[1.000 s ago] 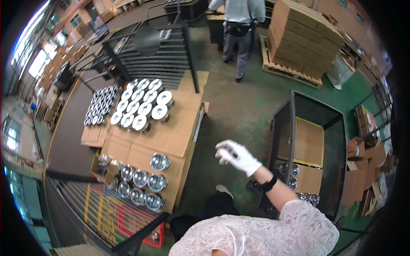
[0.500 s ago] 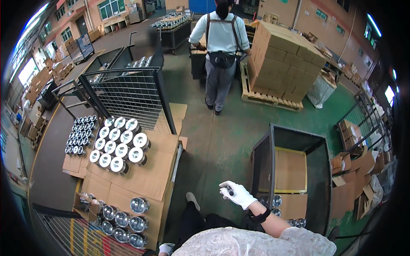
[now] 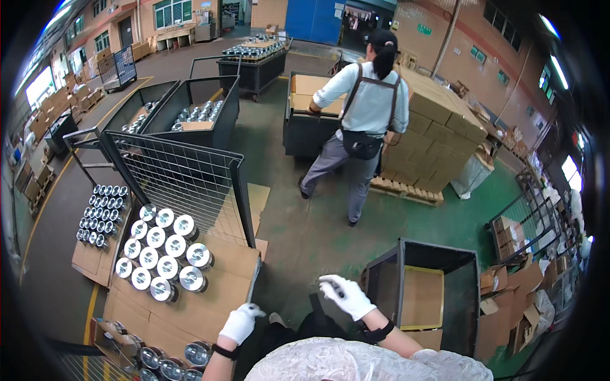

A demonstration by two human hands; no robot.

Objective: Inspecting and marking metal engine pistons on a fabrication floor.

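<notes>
My right hand (image 3: pixel 346 296), in a white glove, is raised in front of me near the dark metal bin (image 3: pixel 401 286). Its fingers curl around a small dark pen-shaped thing (image 3: pixel 341 294). My left hand (image 3: pixel 239 322), gloved too, hovers by the right edge of the cardboard-covered stand (image 3: pixel 229 267), its fingers loosely apart and nothing visible in them. On that cardboard sit rows of shiny round metal parts (image 3: pixel 167 265) with flat tops, looking like pistons. More such metal parts (image 3: pixel 171 368) stand at the near end.
A person (image 3: pixel 372 108) ahead has a hand on a dark bin (image 3: pixel 305 127) holding cardboard. Stacked cartons (image 3: pixel 438 127) rest on a pallet to the right of that person. A wire mesh panel (image 3: pixel 184 178) rises behind the stand. Flattened cardboard (image 3: pixel 508 305) lies at the right.
My left hand has come up from the lower edge to beside the stand. My right hand stays raised. The person ahead has turned left and stepped sideways; my view has shifted.
</notes>
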